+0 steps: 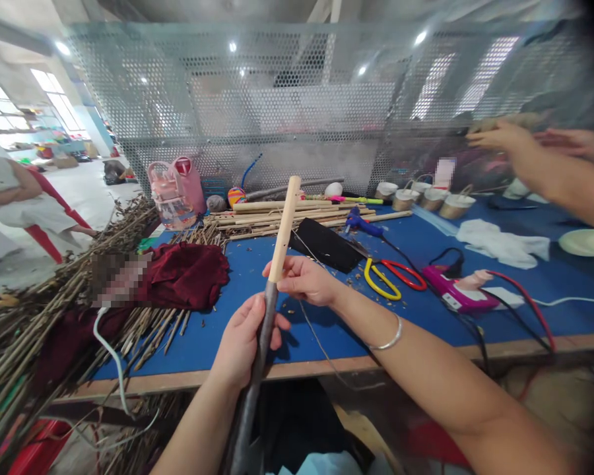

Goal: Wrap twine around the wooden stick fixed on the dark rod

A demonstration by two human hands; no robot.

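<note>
Rod (pixel 283 237) above the worktop (pixel 198 346)
Red cloth (pixel 185 277) at left; left hand (pixel 242 335) closed around the rod's grey part; right hand (pixel 307 281) pinching its pale wood just above; power strip (pixel 444 288) farther right.

Both hands, the left hand (pixel 245 333) and the right hand (pixel 304 280), are bare, and so are the forearms as far as they show. Around the right wrist sits a slim, smooth bangle (pixel 392 335), silver-coloured and shiny, rounded in outline. Below the near edge of the table (pixel 188 382), light blue cloth (pixel 329 464) shows in folds beside black cloth (pixel 297 419); which garments these belong to is unclear.
</note>
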